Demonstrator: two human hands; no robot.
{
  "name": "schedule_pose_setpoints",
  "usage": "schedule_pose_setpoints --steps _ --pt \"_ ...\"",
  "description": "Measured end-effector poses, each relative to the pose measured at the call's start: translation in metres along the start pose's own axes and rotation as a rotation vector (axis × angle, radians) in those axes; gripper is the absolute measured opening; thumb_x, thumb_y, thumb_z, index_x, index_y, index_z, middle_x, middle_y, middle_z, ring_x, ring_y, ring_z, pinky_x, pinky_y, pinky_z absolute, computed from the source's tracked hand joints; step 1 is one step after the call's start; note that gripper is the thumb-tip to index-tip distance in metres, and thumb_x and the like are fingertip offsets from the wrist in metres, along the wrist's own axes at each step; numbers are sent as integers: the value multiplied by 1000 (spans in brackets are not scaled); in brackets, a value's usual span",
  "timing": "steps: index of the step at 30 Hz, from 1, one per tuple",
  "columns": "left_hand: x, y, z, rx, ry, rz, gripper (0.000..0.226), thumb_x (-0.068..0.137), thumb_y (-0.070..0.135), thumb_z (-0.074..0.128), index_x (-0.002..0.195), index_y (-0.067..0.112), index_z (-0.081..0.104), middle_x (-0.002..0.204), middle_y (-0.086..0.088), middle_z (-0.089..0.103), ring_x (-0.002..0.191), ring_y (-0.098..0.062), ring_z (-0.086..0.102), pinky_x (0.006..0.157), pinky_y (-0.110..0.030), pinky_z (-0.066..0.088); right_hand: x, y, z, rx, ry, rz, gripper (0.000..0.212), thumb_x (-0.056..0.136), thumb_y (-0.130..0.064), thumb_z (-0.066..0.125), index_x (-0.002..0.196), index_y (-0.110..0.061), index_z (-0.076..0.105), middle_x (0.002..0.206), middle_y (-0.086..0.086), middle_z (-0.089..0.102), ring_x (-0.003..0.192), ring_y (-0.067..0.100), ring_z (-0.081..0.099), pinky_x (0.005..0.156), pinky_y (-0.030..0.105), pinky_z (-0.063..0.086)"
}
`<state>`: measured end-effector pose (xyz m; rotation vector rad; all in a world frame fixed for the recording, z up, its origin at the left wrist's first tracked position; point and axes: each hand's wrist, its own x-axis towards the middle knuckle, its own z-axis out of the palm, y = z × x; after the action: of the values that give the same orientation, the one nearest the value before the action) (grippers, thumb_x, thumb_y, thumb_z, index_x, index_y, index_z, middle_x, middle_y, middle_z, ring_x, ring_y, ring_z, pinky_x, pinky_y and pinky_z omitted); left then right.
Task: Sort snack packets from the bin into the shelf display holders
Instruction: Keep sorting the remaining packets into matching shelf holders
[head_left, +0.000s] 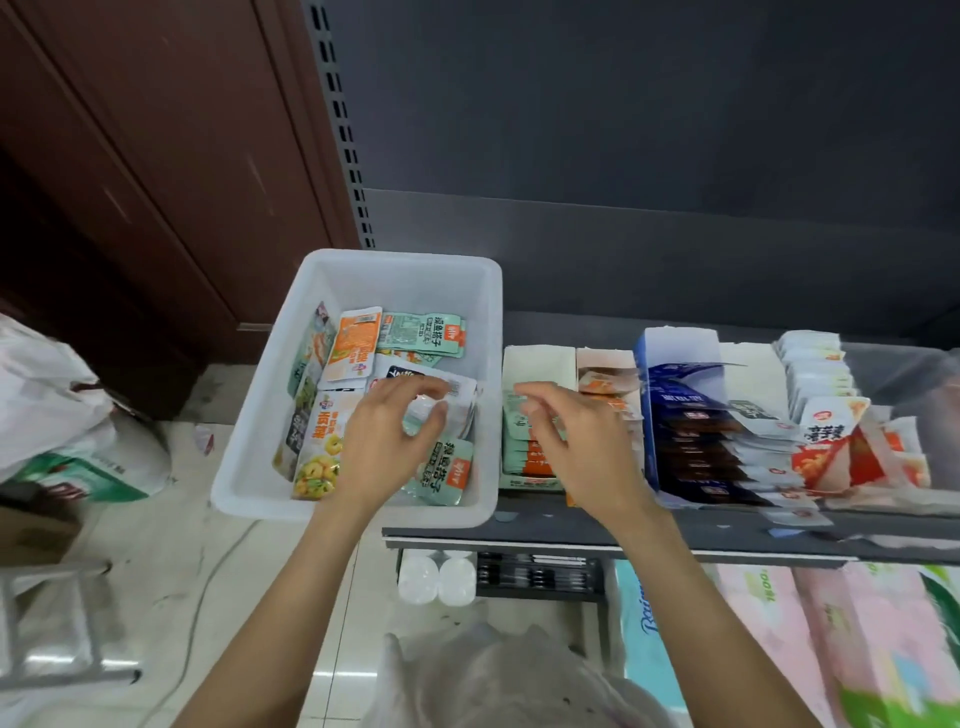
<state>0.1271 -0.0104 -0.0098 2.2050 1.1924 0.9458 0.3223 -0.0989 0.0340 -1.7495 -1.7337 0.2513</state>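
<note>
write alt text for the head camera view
A person's left hand reaches into a white bin of mixed snack packets while the right hand hovers over green packets in a shelf display holder, beside holders of dark blue packets.

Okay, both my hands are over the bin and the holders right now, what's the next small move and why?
Probably close the left hand on the white-backed packet under its fingertips and lift it out of the white bin. The right hand hovers over the green packet holder, apparently empty.
</note>
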Motion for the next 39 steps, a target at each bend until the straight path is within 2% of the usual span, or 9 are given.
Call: schedule_pose_setpoints --steps 5,9,12,18,22,26,29,34,39 --pt "-21 -60 -29 276 -178 -237 30 78 17 72 107 14 65 102 -6 67 98 -30 59 79 -39 50 25 -40 68 -130 -348 -118 22 95 -20 52 112 -15 64 104 2 70 90 18 66 78 32 52" --pt "-14 -70 -30 343 -338 -190 49 78 24 73 124 16 58 121 -8 60 115 -30 49 95 -37 40 46 -43 124 -737 -652 -126 38 89 -33 59 119 -10 54 114 8 63 110 27 49 91 38 35" --pt "-2 -72 -28 334 -370 -140 55 79 28 72 130 17 53 130 -5 55 121 -26 45 100 -33 35 52 -41 136 -805 -706 -66 44 87 -24 61 125 -10 46 112 8 62 107 27 52 87 37 35" --pt "13 -71 -23 17 -446 -42 31 83 20 69 113 16 60 113 0 62 108 -16 54 96 -37 42 61 -46 93 54 -434 311 40 81 -11 72 115 -19 54 106 -2 60 85 16 60 64 24 46" --pt "22 -48 -27 -425 -363 -185 5 87 17 65 90 16 61 87 3 63 85 -10 60 79 -23 48 55 -44 41 580 -173 430 29 79 -14 74 105 -22 63 94 -3 68 89 12 65 79 24 51" --pt "39 -15 -23 -550 -371 -128 10 86 13 65 88 22 61 85 7 62 84 -9 59 80 -23 48 45 -30 -1 437 -150 352 2 90 -23 63 89 -25 63 90 -11 68 87 8 64 73 25 51" --pt "51 19 -15 -564 -302 -51 16 86 12 66 86 27 61 87 8 63 85 -9 60 79 -26 49 36 -23 -31 328 -43 309 18 95 -27 53 77 -30 55 79 -11 67 73 6 65 61 26 50" --pt "66 57 8 -560 -185 34 11 85 17 68 84 26 65 85 11 68 81 -5 62 72 -24 51 16 -12 -62 261 186 192 14 98 -19 49 104 -21 61 90 -12 67 78 -3 66 62 14 51" --pt "58 51 38 -440 -180 30 4 85 17 69 88 17 67 86 15 66 78 -2 62 73 -16 50 8 21 -42 193 230 209 17 97 -18 51 106 -14 64 92 -9 67 82 -3 62 67 16 52"
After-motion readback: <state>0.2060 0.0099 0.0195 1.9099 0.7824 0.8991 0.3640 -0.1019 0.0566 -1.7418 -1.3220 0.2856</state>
